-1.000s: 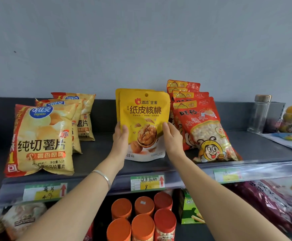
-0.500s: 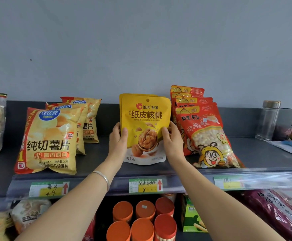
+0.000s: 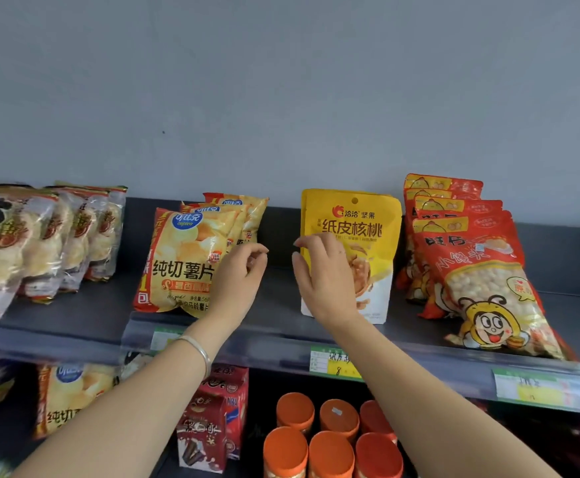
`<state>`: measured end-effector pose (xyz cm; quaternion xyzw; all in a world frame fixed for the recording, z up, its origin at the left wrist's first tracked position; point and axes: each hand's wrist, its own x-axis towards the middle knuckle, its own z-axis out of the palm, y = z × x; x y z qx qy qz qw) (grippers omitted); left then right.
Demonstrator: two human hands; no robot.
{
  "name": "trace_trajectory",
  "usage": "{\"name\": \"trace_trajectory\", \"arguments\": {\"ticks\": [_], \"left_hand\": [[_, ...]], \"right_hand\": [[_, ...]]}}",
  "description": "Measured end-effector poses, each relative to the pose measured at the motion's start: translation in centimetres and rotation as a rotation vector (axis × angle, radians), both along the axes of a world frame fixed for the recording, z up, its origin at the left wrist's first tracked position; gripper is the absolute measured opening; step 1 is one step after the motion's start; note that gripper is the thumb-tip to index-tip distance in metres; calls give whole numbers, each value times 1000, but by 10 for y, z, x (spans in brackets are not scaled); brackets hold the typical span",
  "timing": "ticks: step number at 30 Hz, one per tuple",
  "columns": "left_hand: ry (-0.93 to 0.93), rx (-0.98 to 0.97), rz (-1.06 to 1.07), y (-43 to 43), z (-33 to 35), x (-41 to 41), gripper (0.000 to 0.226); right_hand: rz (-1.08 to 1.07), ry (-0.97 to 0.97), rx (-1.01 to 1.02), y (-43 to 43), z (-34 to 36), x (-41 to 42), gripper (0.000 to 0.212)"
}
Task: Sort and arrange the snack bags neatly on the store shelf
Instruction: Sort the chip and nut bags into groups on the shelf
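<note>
The yellow walnut pouch stands upright on the top shelf between the potato chip bags and red bee-mascot bags, label outward, likely for shoppers; left hand and right hand hover near it, fingers loosely curled, gripping nothing

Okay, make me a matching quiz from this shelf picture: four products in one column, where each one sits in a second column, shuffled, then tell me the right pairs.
Things
1. clear-wrapped bags
2. yellow pouch
3. red bags
4. orange-lidded cans

Places
A. beneath the upper shelf
B. upright, behind the right hand
C. far right on the upper shelf
D. far left on the upper shelf

Pairs: 1-D, 2-B, 3-C, 4-A
</note>
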<state>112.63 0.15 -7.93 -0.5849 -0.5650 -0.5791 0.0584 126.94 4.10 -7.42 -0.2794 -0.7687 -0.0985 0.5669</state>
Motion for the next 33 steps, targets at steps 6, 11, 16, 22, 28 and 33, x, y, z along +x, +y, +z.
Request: {"name": "trace_trajectory", "arguments": {"ticks": [6,11,16,22,28,33], "left_hand": [[95,55,160,-21,9,-59,23],[-97,152,202,-19,16,-127,39],[-542,-131,-189,-9,7,-184,64],[-721,-321,-562,3,-1,-186,43],[-639,-222,-632,9,-3,-184,25],[-581,-192,-538,26,4,-205,50]], "right_hand": [[127,-143,-203,2,-6,-63,30],[148,67,-459,11,-1,-112,42],[212,232,-648,17,-10,-153,49],[190,189,-702,14,-13,-152,42],[101,226,-631,12,-14,-150,32],[-39,327,-417,8,2,-153,38]]}}
